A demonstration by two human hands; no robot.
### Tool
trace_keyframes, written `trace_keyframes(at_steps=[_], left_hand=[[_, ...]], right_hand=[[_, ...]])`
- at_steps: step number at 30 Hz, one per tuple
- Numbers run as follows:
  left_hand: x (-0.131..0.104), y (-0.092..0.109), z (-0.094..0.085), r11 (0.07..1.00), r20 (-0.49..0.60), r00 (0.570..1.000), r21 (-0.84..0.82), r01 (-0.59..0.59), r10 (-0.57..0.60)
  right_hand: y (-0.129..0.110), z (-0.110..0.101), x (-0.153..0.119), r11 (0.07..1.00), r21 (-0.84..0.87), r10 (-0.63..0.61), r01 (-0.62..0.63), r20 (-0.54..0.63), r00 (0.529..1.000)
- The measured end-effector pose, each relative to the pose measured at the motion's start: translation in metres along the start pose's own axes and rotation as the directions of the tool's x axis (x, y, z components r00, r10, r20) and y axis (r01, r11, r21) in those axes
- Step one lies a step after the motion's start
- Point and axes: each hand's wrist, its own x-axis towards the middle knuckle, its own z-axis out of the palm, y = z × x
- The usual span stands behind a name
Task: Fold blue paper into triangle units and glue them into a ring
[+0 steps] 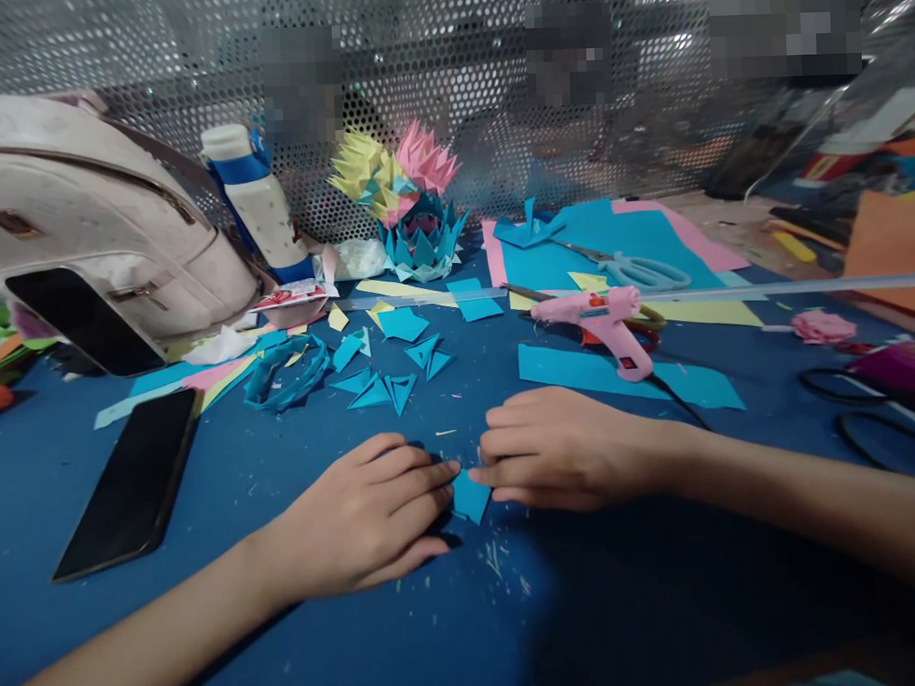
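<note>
A small blue paper piece (pixel 472 495) lies on the dark blue table between my hands. My left hand (pixel 380 506) rests palm down at its left side, fingertips on its edge, thumb apart below. From the right, my right hand (pixel 555 450) touches the paper's upper right edge with its index finger, the other fingers curled together. Just behind are folded blue paper points (pixel 384 389) and a ring of twisted blue paper (pixel 287 374). A pink glue gun (pixel 603 318) lies behind my right hand, next to a blue paper strip (pixel 631 375).
Two phones (pixel 132 484) and a pale backpack (pixel 85 216) are at the left, with a bottle (pixel 262 210) behind. Paper flowers (pixel 420 234) stand at the back. Scissors (pixel 642 271) lie on blue sheets (pixel 596 248); orange paper (pixel 890 253) is at the right.
</note>
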Motion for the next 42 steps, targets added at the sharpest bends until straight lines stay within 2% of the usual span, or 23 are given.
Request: trace_keyframes(at_steps=[13, 18, 21, 25, 29, 32, 37, 42], left_hand=[[0.000, -0.003, -0.002, 0.990, 0.065, 0.995, -0.117, 0.078, -0.071], [-0.001, 0.000, -0.001, 0.991, 0.058, 0.995, -0.108, 0.083, -0.077], [0.001, 0.003, 0.003, 0.993, 0.013, 0.996, -0.085, 0.085, -0.084], [0.006, 0.011, 0.009, 0.981, -0.091, 0.979, -0.079, 0.178, -0.185], [0.009, 0.018, 0.013, 0.956, -0.094, 0.956, -0.128, 0.266, -0.278], [0.009, 0.020, 0.012, 0.935, -0.099, 0.937, -0.164, 0.315, -0.334], [0.009, 0.021, 0.013, 0.921, -0.111, 0.925, -0.189, 0.340, -0.364], [0.009, 0.021, 0.016, 0.928, -0.109, 0.926, -0.137, 0.345, -0.360]], right_hand=[[-0.001, -0.003, 0.000, 0.999, 0.048, -0.012, 0.011, 0.010, 1.000], [-0.002, -0.004, 0.001, 0.998, 0.050, -0.037, 0.035, 0.031, 0.999], [-0.003, -0.001, 0.000, 0.999, 0.021, -0.029, 0.029, -0.002, 1.000], [-0.002, 0.007, -0.002, 0.995, 0.090, 0.044, -0.036, -0.088, 0.995], [0.002, 0.015, -0.004, 0.935, 0.336, 0.159, -0.114, -0.107, 0.981], [0.003, 0.017, -0.003, 0.894, 0.435, 0.165, -0.113, -0.085, 0.983], [-0.002, 0.017, 0.002, 0.866, 0.466, 0.213, -0.182, -0.013, 0.977], [-0.007, 0.016, 0.006, 0.855, 0.430, 0.291, -0.290, 0.064, 0.955]])
